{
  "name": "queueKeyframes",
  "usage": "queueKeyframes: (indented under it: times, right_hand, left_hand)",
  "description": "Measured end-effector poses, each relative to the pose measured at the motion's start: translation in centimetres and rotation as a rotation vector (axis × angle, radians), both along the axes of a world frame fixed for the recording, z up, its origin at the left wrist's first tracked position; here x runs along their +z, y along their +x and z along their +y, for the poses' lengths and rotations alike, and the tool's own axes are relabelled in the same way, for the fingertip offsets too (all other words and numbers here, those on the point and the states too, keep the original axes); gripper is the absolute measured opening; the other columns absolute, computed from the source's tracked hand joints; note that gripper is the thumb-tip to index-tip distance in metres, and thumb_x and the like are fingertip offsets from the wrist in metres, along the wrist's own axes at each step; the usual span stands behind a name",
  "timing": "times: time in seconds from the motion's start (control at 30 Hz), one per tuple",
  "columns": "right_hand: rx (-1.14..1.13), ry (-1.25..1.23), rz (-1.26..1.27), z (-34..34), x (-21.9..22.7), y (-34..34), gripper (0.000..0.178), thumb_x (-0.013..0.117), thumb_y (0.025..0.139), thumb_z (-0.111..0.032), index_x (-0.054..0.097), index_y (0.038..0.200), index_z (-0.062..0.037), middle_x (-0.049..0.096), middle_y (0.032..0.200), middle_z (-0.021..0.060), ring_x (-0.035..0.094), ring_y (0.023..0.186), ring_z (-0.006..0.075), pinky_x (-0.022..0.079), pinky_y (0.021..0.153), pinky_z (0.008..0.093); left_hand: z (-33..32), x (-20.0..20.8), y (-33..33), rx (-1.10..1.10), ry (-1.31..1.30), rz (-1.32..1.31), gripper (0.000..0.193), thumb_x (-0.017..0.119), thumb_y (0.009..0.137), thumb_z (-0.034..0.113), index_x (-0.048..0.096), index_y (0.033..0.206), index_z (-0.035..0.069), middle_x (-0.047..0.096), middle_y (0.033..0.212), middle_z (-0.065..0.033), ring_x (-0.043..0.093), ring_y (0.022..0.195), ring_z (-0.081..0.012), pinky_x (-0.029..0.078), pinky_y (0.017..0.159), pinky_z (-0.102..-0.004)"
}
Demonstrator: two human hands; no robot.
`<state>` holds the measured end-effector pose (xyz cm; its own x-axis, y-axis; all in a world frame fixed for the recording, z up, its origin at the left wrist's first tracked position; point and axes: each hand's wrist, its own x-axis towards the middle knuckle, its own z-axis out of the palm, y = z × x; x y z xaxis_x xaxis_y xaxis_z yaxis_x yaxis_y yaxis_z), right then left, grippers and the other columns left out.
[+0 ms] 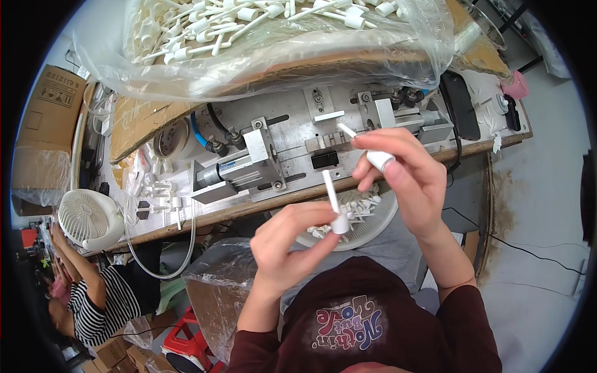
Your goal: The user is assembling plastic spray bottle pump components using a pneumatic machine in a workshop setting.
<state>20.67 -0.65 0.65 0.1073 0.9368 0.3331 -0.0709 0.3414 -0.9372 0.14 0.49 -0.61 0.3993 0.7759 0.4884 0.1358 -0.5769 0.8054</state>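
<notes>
At the far left a small white round desk fan [87,217] sits at the edge of the long wooden worktop [205,217], and a loop of clear tubing [163,264] hangs from that edge just beside it; a dropped part could roll under either and be lost. Next along, a grey metal pneumatic press fixture [249,165] is bolted to the worktop, with loose white plastic caps [158,186] scattered near it.

The left hand [289,242] is closed in a pinch, thumb and fingertips gripping the collar of a white plastic pump cap with a thin straight dip tube [334,208] that points up and slightly left. It hangs in the air above a shallow white round dish of similar white parts [373,217], in front of the worktop edge. The grip looks light and low on the piece, so I judge the tube could swing or the cap could slip into the dish.

The right hand [404,180] is also curled closed, holding a second white plastic tube piece [367,149] between thumb and fingers, higher and to the right, with its tip pointing up-left. The two pieces are near but apart; brought together off-axis, the thin tubes could bend or kink.

Above, a clear plastic bag heaped with white pump parts [267,37] overhangs the fixture and could spill if nudged.
</notes>
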Motion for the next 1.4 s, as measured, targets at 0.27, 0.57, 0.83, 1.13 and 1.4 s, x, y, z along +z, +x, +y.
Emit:
queueKeyframes:
  times: [0.27, 0.57, 0.83, 1.13, 1.4]
  right_hand:
    - [-0.082, 0.205, -0.753, -0.8, -2.7, -1.2, 0.026, 0.076, 0.079, -0.004, 0.065, 0.101, 0.0012, 0.063, 0.126, 0.0195, 0.072, 0.095, 0.0250, 0.059, 0.077, 0.0320]
    - [-0.188, 0.291, -1.291, 0.4, -1.5, -2.2, 0.022, 0.066, 0.075, -0.007, 0.067, 0.096, -0.0003, 0.069, 0.121, 0.0160, 0.065, 0.064, 0.0168, 0.049, 0.056, 0.0269]
    - [-0.153, 0.285, -1.393, 0.7, -0.5, -2.4, 0.014, 0.065, 0.071, -0.008, 0.059, 0.082, -0.0039, 0.071, 0.116, 0.0203, 0.058, 0.048, 0.0163, 0.048, 0.049, 0.0273]
    - [-0.185, 0.288, -1.138, 0.5, -2.3, -2.2, 0.026, 0.074, 0.074, -0.005, 0.067, 0.098, -0.0007, 0.070, 0.120, 0.0122, 0.066, 0.062, 0.0216, 0.052, 0.059, 0.0304]
    - [0.087, 0.211, -0.981, -2.5, -1.3, -2.6, 0.026, 0.079, 0.072, -0.008, 0.067, 0.094, -0.0032, 0.069, 0.115, 0.0090, 0.069, 0.086, 0.0267, 0.055, 0.071, 0.0357]
  left_hand:
    - [-0.2, -1.0, -1.2, 0.142, -0.042, -0.027, 0.036, 0.084, 0.069, -0.005, 0.073, 0.103, -0.002, 0.073, 0.099, -0.0148, 0.071, 0.089, -0.0209, 0.057, 0.073, -0.0288]
    - [-1.1, -0.8, -2.1, 0.212, -0.387, -0.423, 0.045, 0.070, 0.083, -0.012, 0.058, 0.126, -0.009, 0.067, 0.115, -0.0210, 0.069, 0.102, -0.0258, 0.057, 0.090, -0.0337]
    - [0.0, -1.0, -8.7, 0.609, -0.229, -0.294, 0.022, 0.061, 0.096, -0.002, 0.064, 0.116, -0.007, 0.066, 0.122, -0.0198, 0.064, 0.116, -0.0286, 0.049, 0.102, -0.0371]
    - [4.3, -3.6, -14.6, 1.006, 0.143, 0.288, 0.009, 0.076, 0.085, 0.001, 0.072, 0.091, -0.004, 0.071, 0.090, -0.0080, 0.065, 0.078, -0.0157, 0.050, 0.071, -0.0297]
    - [5.0, -5.7, -16.1, 1.066, 0.052, 0.579, 0.014, 0.076, 0.083, 0.017, 0.075, 0.086, 0.003, 0.070, 0.082, -0.0061, 0.066, 0.071, -0.0228, 0.047, 0.071, -0.0353]
